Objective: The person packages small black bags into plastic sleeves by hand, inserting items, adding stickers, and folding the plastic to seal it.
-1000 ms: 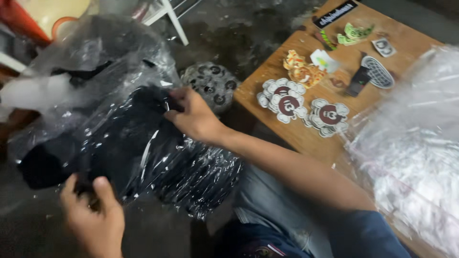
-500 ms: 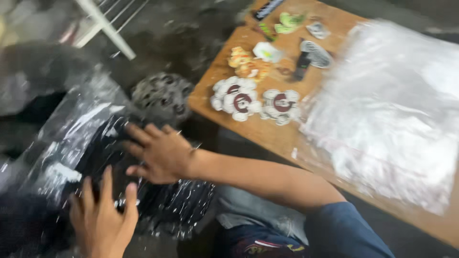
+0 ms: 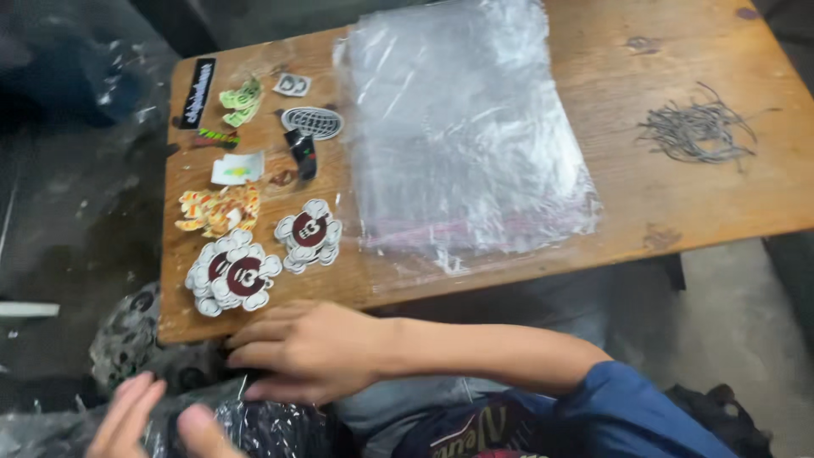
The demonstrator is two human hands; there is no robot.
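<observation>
My right hand (image 3: 314, 352) reaches across from the right in a blue sleeve. It lies flat, fingers spread, on a black bundle wrapped in clear plastic (image 3: 271, 428) just below the front edge of the wooden table (image 3: 678, 212). My left hand (image 3: 157, 420) is at the bottom left, blurred, with its fingers apart, touching the same bundle. Neither hand is closed around anything. Most of the bundle is out of frame.
A stack of clear plastic bags (image 3: 466, 144) covers the table's middle. On the left lie flower-shaped white and dark red patches (image 3: 233, 276), an orange-yellow one (image 3: 220, 208), an oval patch (image 3: 312, 123) and a black strip (image 3: 197, 93). Thin dark ties (image 3: 695, 131) are piled at right.
The view has swung right and onto the table. The wrapped bundle and both hands now sit low at the bottom left, with the right hand flat on the bundle by the table's edge.
</observation>
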